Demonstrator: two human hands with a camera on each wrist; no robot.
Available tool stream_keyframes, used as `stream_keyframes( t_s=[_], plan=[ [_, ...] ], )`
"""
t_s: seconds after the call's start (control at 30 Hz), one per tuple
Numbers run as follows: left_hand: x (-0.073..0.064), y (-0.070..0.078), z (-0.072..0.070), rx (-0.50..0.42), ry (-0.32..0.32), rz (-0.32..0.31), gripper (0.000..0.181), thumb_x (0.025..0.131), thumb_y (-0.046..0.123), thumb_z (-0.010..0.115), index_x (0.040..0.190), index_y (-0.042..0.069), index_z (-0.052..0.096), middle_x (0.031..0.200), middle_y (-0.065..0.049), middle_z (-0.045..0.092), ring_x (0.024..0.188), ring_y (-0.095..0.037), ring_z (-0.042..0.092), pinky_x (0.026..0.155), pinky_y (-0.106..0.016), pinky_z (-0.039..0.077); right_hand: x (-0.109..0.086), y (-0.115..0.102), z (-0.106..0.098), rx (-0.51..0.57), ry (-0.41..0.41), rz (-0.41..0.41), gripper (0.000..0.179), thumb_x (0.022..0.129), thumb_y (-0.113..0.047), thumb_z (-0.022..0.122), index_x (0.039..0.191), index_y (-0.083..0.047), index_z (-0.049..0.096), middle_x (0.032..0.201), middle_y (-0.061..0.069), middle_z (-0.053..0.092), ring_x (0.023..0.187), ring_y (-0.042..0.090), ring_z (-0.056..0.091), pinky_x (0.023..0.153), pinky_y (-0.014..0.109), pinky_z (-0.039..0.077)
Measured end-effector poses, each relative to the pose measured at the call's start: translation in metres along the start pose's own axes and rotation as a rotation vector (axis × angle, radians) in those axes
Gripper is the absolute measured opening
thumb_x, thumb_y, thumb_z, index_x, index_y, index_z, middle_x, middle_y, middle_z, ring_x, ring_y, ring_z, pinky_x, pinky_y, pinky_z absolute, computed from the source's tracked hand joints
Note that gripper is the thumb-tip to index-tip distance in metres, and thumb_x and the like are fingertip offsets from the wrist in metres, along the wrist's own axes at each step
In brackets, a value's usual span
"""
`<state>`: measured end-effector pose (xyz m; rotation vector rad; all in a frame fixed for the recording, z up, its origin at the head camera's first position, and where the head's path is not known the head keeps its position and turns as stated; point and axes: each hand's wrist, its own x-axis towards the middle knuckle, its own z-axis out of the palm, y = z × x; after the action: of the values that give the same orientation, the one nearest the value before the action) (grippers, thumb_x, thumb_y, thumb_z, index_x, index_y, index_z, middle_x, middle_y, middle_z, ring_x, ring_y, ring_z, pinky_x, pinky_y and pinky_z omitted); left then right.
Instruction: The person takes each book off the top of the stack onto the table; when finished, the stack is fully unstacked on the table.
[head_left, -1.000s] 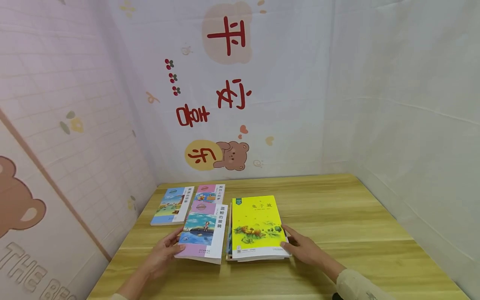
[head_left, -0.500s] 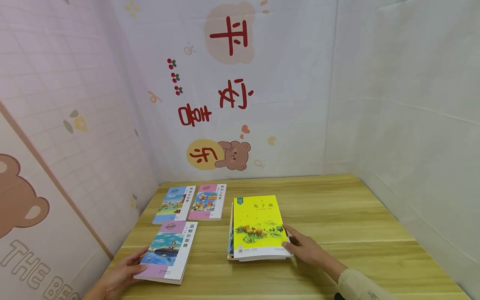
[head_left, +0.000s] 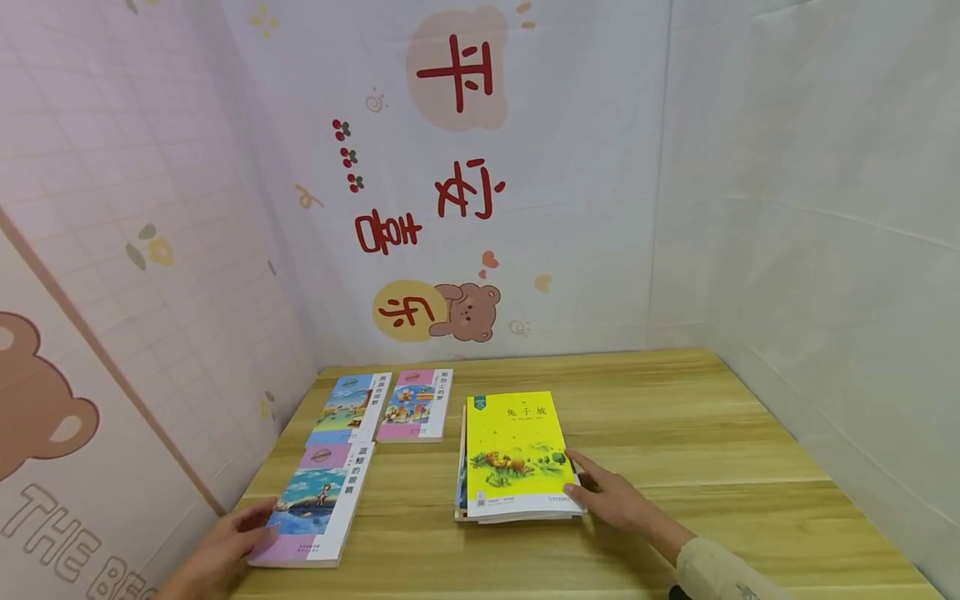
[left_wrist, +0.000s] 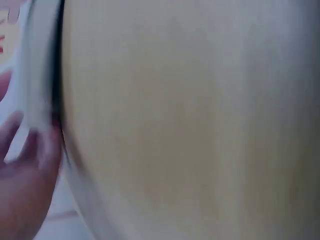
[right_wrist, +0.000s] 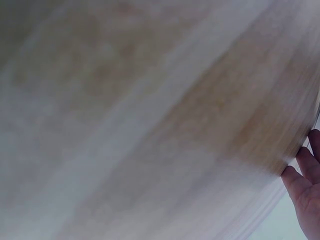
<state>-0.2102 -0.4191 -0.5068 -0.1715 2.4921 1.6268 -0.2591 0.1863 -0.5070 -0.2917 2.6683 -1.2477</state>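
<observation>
At the table's front left, my left hand (head_left: 225,537) holds a pink-and-white paperback book (head_left: 311,508) by its lower left edge, thumb at the cover. Its cover pictures a figure on a whale. In the left wrist view the same hand (left_wrist: 25,185) grips a blurred book edge (left_wrist: 42,75). My right hand (head_left: 611,497) rests against the right side of a stack of books, with its thumb at the corner of the yellow book (head_left: 517,454) on top. Blurred fingers (right_wrist: 300,185) show at the right margin of the right wrist view.
Behind the held book lie a blue-and-white book (head_left: 348,408) and a second pink-and-white book (head_left: 411,408), side by side. The wooden table (head_left: 675,433) runs back to printed cloth walls (head_left: 585,250). A dark object sits at the bottom edge by my right sleeve.
My left hand has carried the pink-and-white book leftward and nearer, away from the stack, uncovering the other pink book. The right hand stays at the stack.
</observation>
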Motion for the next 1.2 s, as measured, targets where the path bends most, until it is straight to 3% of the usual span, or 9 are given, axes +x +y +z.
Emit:
stream_keyframes(
  t_s=[0.1,0.17,0.33,0.53,0.7,0.9,1.07,1.2],
  plan=[
    [0.004,0.014,0.009,0.252,0.133,0.039,0.061,0.095,0.017,0.067,0.14,-0.015,0.043,0.135,-0.038,0.047,0.121,-0.046,0.05,0.098,-0.048,0.046,0.0,0.002,0.0,-0.007,0.002,0.001,0.067,0.096,-0.044,0.062,0.154,-0.02,0.038,0.127,0.02,0.062,0.12,0.039,0.056,0.099,0.062,0.04],
    [0.007,0.021,0.015,0.292,0.149,0.034,0.062,0.095,0.021,0.067,0.141,-0.012,0.044,0.14,-0.039,0.042,0.128,-0.053,0.04,0.104,-0.059,0.038,0.0,0.003,0.0,-0.008,0.001,0.005,0.068,0.096,-0.044,0.063,0.154,-0.021,0.038,0.127,0.02,0.062,0.12,0.04,0.056,0.1,0.063,0.04],
    [0.017,0.033,0.032,0.237,0.146,0.017,0.063,0.095,0.019,0.068,0.145,-0.008,0.042,0.144,-0.034,0.041,0.129,-0.049,0.041,0.106,-0.062,0.034,0.0,0.004,0.001,-0.003,0.0,0.009,0.068,0.096,-0.044,0.063,0.154,-0.021,0.038,0.128,0.02,0.062,0.122,0.041,0.055,0.101,0.063,0.039],
    [0.027,0.05,0.055,0.2,0.141,0.086,0.058,0.095,0.012,0.067,0.145,-0.008,0.043,0.142,-0.031,0.047,0.128,-0.044,0.046,0.102,-0.05,0.044,0.0,0.004,0.002,0.0,0.003,0.005,0.067,0.096,-0.044,0.062,0.154,-0.02,0.038,0.127,0.021,0.062,0.122,0.042,0.055,0.1,0.064,0.038],
    [0.033,0.07,0.075,0.171,0.12,0.143,0.055,0.096,0.013,0.066,0.144,-0.005,0.046,0.14,-0.028,0.05,0.126,-0.041,0.049,0.091,-0.038,0.052,-0.001,0.005,0.002,0.006,0.011,0.004,0.067,0.096,-0.043,0.063,0.154,-0.019,0.038,0.126,0.02,0.063,0.121,0.04,0.056,0.1,0.063,0.039],
    [0.04,0.091,0.106,0.119,0.062,0.222,0.051,0.098,0.014,0.064,0.142,-0.006,0.047,0.136,-0.027,0.052,0.122,-0.04,0.053,0.092,-0.045,0.052,-0.001,0.005,0.002,0.019,0.013,0.003,0.069,0.096,-0.042,0.063,0.155,-0.018,0.036,0.126,0.02,0.063,0.12,0.039,0.056,0.1,0.062,0.039],
    [0.045,0.105,0.135,0.005,0.046,0.194,0.049,0.101,0.017,0.06,0.143,-0.004,0.047,0.132,-0.022,0.054,0.116,-0.033,0.056,0.092,-0.049,0.051,0.0,0.004,0.001,0.03,0.012,0.002,0.071,0.096,-0.042,0.063,0.156,-0.017,0.035,0.127,0.02,0.062,0.12,0.038,0.056,0.101,0.062,0.039],
    [0.051,0.114,0.157,-0.02,0.044,0.195,0.051,0.1,0.023,0.062,0.142,-0.003,0.049,0.127,-0.019,0.057,0.114,-0.033,0.057,0.089,-0.05,0.052,0.002,0.002,0.001,0.038,0.013,-0.002,0.071,0.096,-0.042,0.063,0.156,-0.016,0.034,0.127,0.019,0.062,0.12,0.036,0.057,0.101,0.061,0.039]
  ],
)
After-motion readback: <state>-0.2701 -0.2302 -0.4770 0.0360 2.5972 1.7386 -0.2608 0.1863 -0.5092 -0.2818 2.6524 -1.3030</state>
